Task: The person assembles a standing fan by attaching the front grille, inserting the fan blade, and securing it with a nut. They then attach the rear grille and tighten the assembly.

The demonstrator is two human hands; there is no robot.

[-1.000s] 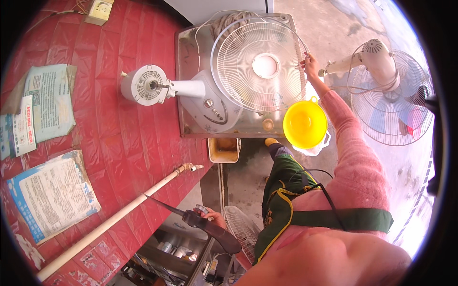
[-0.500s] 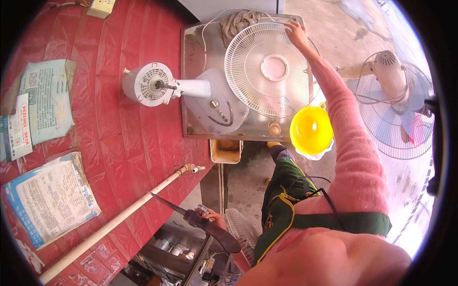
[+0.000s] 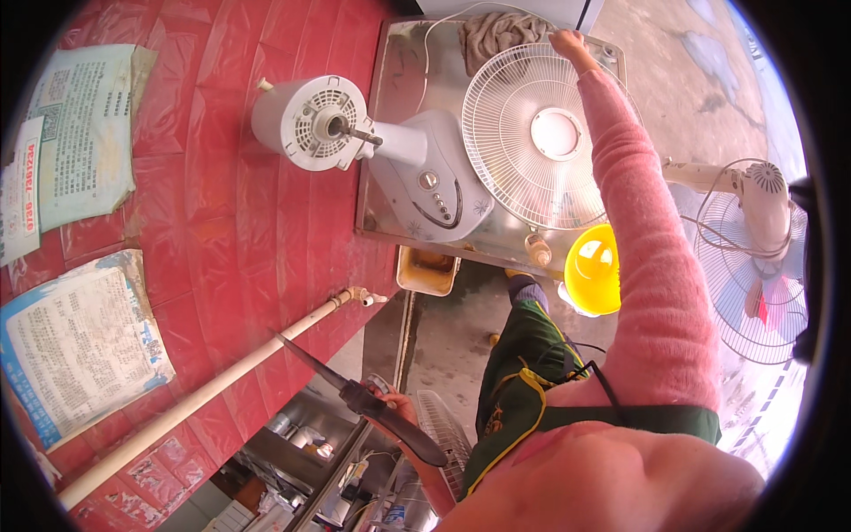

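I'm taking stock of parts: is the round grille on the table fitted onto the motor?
No: the grille lies apart from the motor, whose shaft sticks out bare.

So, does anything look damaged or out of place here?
Yes. The white fan has no blades or guard on its head, leaving the shaft bare; a round grille lies beside its base, by the right hand. At left, the lower paper sheet looks ragged and peeling.

A metal table (image 3: 399, 75) is at the top middle of the frame. On it are a crumpled brown cloth (image 3: 496, 42), a gray-white fan base (image 3: 441, 152) and a round white fan cover (image 3: 557, 134).
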